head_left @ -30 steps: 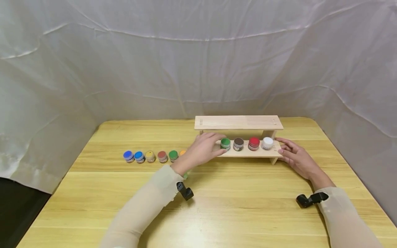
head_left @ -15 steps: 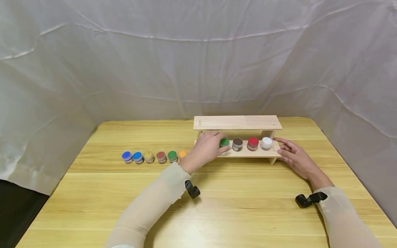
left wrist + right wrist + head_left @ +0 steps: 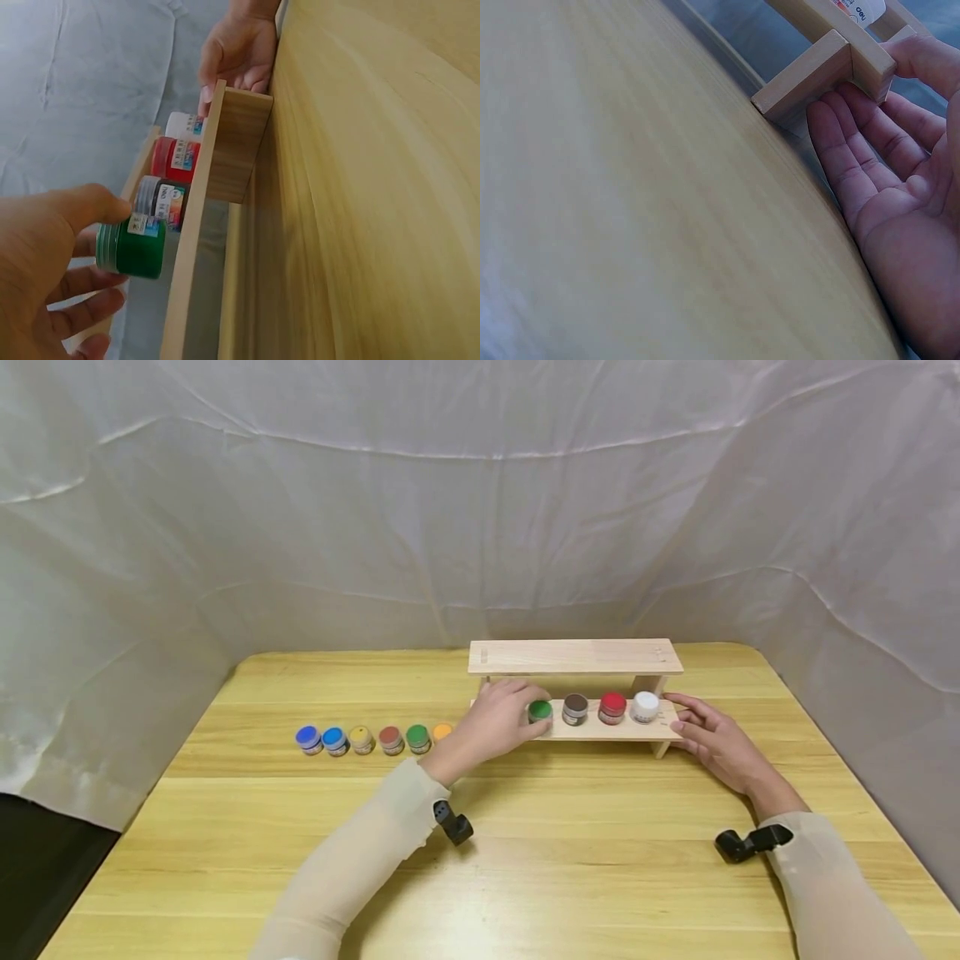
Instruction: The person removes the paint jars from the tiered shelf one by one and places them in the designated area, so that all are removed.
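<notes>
Green paint jar (image 3: 540, 712) needs setting level: our left hand (image 3: 495, 716) pinches it, right hand (image 3: 717, 745) grips the wooden rack (image 3: 573, 657) at three o'clock.

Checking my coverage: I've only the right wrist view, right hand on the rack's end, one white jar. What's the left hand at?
Observer: The left hand has thumb and fingers around a green jar.
Operator: Anything between that and my white jar?
Observer: Yes, on the lower board: a dark brown jar and a red jar.
Operator: More jars off the rack?
Observer: At least six jars in a row on the table, left of the rack; the left arm may hide others.
</notes>
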Demonstrator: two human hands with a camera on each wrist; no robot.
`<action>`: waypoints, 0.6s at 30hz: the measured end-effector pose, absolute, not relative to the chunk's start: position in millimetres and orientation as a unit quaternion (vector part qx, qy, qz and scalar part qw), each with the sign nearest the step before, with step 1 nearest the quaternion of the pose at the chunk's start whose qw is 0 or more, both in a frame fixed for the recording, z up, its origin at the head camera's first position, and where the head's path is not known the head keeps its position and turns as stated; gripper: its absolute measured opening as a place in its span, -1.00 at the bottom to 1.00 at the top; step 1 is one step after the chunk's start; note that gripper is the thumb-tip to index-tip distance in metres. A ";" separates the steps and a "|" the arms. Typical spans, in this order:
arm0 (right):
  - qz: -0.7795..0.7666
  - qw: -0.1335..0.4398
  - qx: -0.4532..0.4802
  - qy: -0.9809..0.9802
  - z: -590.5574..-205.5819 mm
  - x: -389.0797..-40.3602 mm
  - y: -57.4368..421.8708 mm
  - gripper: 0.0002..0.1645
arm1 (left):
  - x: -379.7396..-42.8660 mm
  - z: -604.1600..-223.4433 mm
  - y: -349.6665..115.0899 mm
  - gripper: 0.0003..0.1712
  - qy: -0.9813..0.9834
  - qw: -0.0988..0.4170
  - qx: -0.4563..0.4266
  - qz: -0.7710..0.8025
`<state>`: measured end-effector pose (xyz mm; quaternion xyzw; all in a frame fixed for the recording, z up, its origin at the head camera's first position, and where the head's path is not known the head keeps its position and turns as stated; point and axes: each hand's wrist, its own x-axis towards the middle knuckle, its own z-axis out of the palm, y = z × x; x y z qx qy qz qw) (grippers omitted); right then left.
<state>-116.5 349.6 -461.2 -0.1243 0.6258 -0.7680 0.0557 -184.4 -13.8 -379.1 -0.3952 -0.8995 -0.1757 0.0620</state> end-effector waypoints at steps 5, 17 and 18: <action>-0.767 0.054 -0.120 0.628 -461.1 -116.4 350.0 -0.35 | -182.0 -375.2 -28.1 -0.52 -0.887 0.044 -0.416 -0.193; -0.767 0.054 -0.115 0.629 -461.5 -116.6 350.4 -0.35 | -173.8 -365.7 -75.8 -0.54 -0.877 0.028 -0.421 -0.229; -0.767 0.053 -0.115 0.629 -461.4 -116.5 350.3 -0.36 | -173.2 -365.2 -80.1 -0.54 -0.878 0.030 -0.421 -0.227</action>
